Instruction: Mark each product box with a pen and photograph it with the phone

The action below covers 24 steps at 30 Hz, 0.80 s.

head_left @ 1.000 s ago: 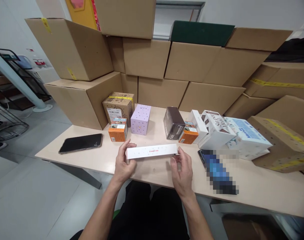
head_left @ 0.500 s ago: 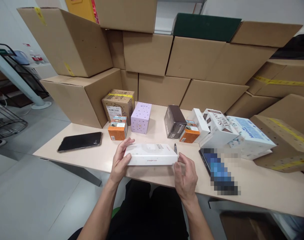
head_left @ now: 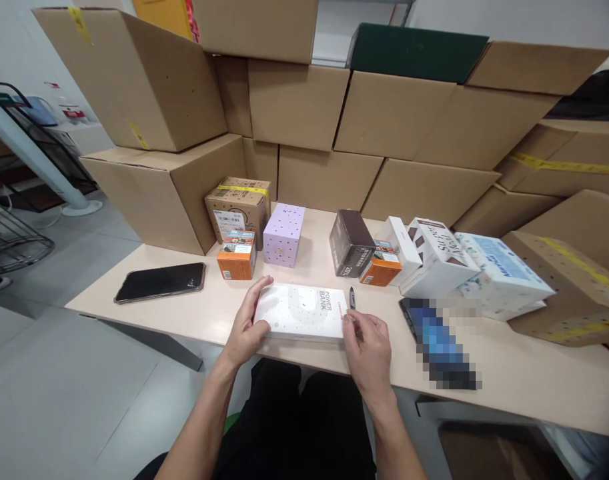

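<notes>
A flat white power bank box point(head_left: 299, 310), printed "POWER BANK", is held at the front of the table with its broad face turned up. My left hand point(head_left: 248, 327) grips its left end, thumb on top and fingers around the far side. At the right end, the bent fingers of my right hand point(head_left: 368, 343) pinch the box's edge; the fingertips are partly hidden. Just beyond that hand lies a dark pen point(head_left: 353, 298). Farther back stand a lilac box point(head_left: 283, 237), a dark brown box point(head_left: 351, 243) and an orange box point(head_left: 237, 257).
A black phone point(head_left: 160, 283) lies at the left of the table point(head_left: 204, 313), a blurred dark device point(head_left: 441, 350) at the right. Several white boxes, one with brown print point(head_left: 437, 257), stand back right. Stacked cartons point(head_left: 329, 180) wall off the rear and both sides.
The power bank box has tilted so its printed top face now shows more fully. My right hand has moved slightly left, its fingers closing on the box's right end.
</notes>
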Motion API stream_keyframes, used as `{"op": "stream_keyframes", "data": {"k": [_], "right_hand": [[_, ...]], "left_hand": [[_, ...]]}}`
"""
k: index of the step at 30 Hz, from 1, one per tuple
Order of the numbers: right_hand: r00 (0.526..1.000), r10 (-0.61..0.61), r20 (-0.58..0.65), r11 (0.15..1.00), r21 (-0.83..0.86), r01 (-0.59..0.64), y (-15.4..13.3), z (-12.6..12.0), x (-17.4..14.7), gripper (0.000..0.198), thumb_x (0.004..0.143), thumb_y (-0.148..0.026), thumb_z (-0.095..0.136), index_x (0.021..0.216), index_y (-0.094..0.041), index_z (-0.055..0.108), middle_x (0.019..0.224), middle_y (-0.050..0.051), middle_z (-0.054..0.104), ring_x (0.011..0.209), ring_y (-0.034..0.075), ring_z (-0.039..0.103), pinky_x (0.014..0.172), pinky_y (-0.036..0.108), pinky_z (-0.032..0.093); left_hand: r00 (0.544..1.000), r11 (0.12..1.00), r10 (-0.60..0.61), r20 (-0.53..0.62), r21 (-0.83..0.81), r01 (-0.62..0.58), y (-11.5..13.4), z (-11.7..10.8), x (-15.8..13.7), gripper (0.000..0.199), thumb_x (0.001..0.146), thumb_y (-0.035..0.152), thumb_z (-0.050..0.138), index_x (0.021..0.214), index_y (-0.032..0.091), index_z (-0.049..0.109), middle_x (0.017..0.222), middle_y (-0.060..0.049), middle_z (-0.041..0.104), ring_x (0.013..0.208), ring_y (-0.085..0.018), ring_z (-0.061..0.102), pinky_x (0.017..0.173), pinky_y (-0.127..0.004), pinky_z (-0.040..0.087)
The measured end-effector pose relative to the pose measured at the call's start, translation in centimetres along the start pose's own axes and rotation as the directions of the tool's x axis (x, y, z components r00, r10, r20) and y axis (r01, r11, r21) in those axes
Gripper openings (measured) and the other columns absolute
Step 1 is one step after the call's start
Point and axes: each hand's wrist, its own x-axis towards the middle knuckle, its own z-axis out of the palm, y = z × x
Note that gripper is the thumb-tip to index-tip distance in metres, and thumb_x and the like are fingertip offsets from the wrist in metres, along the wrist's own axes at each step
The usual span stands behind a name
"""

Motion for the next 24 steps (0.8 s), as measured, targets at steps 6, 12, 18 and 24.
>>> {"op": "stream_keyframes", "data": {"k": [6,12,18,24], "right_hand": [[0.982,0.168,0.086,0.986,-0.004,-0.168,1.9,-1.3,1.6,0.037,0.094,-0.046,0.051,0.106,-0.016,0.069,0.088,0.010,0.068,0.084,0.023,0.060,0.079,0.039,0.049],[0.916,0.151,0.372,0.988,-0.046,-0.145,3.0,-2.0,3.4,0.038,0.089,-0.034,0.054,0.124,-0.023,0.064,0.092,0.005,0.064,0.080,0.019,0.061,0.075,0.032,0.046],[0.892,0.173,0.417,0.978,0.030,-0.204,2.5,-2.1,4.1,0.031,0.082,-0.022,0.056,0.109,-0.024,0.072,0.082,0.003,0.063,0.073,0.017,0.058,0.072,0.029,0.042],[0.913,0.267,0.308,0.917,0.210,-0.339,3.4,-3.0,3.5,0.022,0.083,-0.029,0.055,0.093,-0.020,0.073,0.082,0.004,0.068,0.068,0.017,0.058,0.064,0.030,0.044]], "left_hand": [[1.000,0.999,0.001,-0.025,0.046,0.000,0.5,0.7,-0.2,0.081,0.063,0.010,0.051,0.142,0.024,0.045,0.151,-0.008,0.042,0.146,-0.030,0.030,0.123,-0.051,0.016],[0.999,0.998,0.014,-0.029,0.059,-0.012,0.5,0.7,-0.1,0.080,0.063,0.009,0.050,0.141,0.023,0.045,0.150,-0.009,0.044,0.145,-0.030,0.032,0.123,-0.051,0.017],[0.999,0.989,0.038,0.002,0.141,-0.038,0.6,0.6,-0.2,0.076,0.064,0.010,0.048,0.138,0.023,0.049,0.141,-0.009,0.054,0.140,-0.032,0.041,0.119,-0.056,0.026],[0.917,0.823,0.387,-0.094,0.483,-0.298,1.0,1.4,-0.6,0.043,0.079,0.013,0.055,0.120,0.023,0.064,0.119,-0.008,0.067,0.126,-0.031,0.054,0.107,-0.055,0.043]]}}
